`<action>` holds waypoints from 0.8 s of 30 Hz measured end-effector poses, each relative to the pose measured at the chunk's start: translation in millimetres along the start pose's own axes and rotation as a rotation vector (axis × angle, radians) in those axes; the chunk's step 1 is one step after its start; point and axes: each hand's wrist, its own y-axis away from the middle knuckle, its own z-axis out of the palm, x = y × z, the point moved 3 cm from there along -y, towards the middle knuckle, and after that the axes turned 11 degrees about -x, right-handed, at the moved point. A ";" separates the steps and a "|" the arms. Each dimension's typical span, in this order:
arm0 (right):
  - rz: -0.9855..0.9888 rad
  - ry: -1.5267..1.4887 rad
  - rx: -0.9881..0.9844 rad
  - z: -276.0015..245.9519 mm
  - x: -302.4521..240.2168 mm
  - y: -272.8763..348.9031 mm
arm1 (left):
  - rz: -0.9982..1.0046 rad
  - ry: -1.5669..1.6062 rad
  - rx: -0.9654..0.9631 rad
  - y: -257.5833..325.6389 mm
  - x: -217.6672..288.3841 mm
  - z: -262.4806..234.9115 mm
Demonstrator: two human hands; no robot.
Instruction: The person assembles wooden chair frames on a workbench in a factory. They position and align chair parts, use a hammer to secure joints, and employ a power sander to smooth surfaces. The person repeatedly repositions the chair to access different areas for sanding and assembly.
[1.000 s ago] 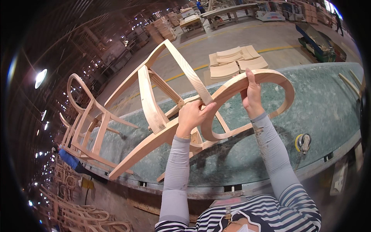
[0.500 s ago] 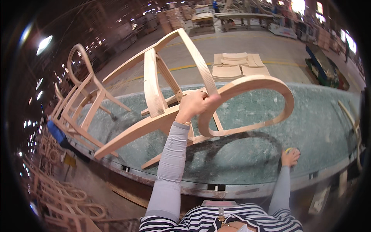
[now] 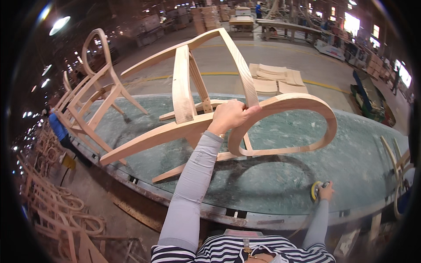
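A bare wooden chair frame lies tipped on its side on the green worktable, its oval back loop pointing right. My left hand is wrapped around the frame where a leg meets the rail near the loop. Lower right, close to the table's near edge, my right hand holds a round power sander with a yellow rim. The sander is tilted so its pad faces left toward the chair, apart from the wood. A thin hose or cord trails back from it along my right forearm.
Another chair frame stands upright on the table's left end. Beyond the far edge are stacked curved wooden panels. A person in blue stands at far left, near piled chair parts. Bent wooden pieces are at the right edge.
My right hand has moved left and nearer to me, and the sander has turned up so its pad shows. My left hand keeps its grip on the chair frame. The whole view has shifted slightly.
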 end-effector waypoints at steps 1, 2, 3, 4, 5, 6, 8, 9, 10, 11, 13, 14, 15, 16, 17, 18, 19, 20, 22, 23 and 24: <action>-0.046 -0.034 -0.019 -1.6 -0.1 12.0 | 0.090 -0.010 0.025 1.1 -2.4 1.0; -0.146 -0.078 0.004 -4.5 -7.0 27.4 | 0.197 -0.062 0.035 3.3 -8.7 2.2; -0.247 -0.120 0.025 -5.8 -18.0 45.7 | 0.302 -0.115 0.047 7.5 -20.7 3.0; -0.326 -0.120 0.022 -7.1 -35.1 66.1 | 0.403 -0.178 0.068 11.7 -33.0 -2.1; -0.384 -0.121 0.037 -14.2 -49.4 88.2 | 0.452 -0.121 0.046 19.4 -38.3 -8.2; -0.462 -0.152 0.046 -23.8 -73.7 113.6 | 0.471 -0.156 0.121 30.5 -48.5 -19.8; -0.664 -0.193 0.104 -51.5 -133.9 175.5 | 0.459 -0.389 0.388 54.3 -79.8 -34.6; -0.783 -0.205 0.171 -67.8 -162.6 202.8 | 0.473 -0.420 0.360 56.5 -84.8 -33.2; -0.872 -0.213 0.221 -81.7 -189.9 229.2 | 0.483 -0.452 0.327 57.7 -89.6 -30.1; -0.966 -0.222 0.272 -94.0 -217.2 253.1 | 0.490 -0.489 0.301 59.2 -93.6 -28.8; -1.108 -0.189 0.385 -110.2 -262.5 291.3 | 0.500 -0.417 0.307 60.0 -93.2 -26.8; -1.143 -0.161 0.405 -116.9 -281.4 303.9 | 0.491 -0.398 0.283 58.8 -92.2 -27.7; -1.185 -0.140 0.420 -121.7 -300.3 313.5 | 0.474 -0.388 0.261 59.1 -93.1 -29.9; -1.226 -0.116 0.431 -124.3 -315.4 320.9 | 0.481 -0.380 0.260 59.6 -94.2 -30.6; -1.219 -0.082 0.428 -125.5 -327.6 324.7 | 0.490 -0.370 0.259 59.0 -94.8 -30.2; -1.216 -0.049 0.423 -125.9 -338.5 328.0 | 0.494 -0.362 0.259 59.2 -95.7 -30.0; -1.212 -0.017 0.416 -126.3 -346.0 329.6 | 0.493 -0.351 0.246 58.8 -95.4 -29.1; -1.223 0.020 0.427 -124.8 -352.4 330.3 | 0.485 -0.344 0.236 59.1 -96.7 -29.4; -1.218 0.051 0.424 -120.8 -348.5 330.1 | 0.493 -0.337 0.239 58.6 -97.0 -28.5; -1.223 0.062 0.415 -117.9 -346.0 330.2 | 0.498 -0.339 0.253 59.0 -99.1 -28.0; -1.197 0.068 0.406 -117.6 -341.8 331.1 | 0.504 -0.341 0.267 59.0 -101.1 -27.7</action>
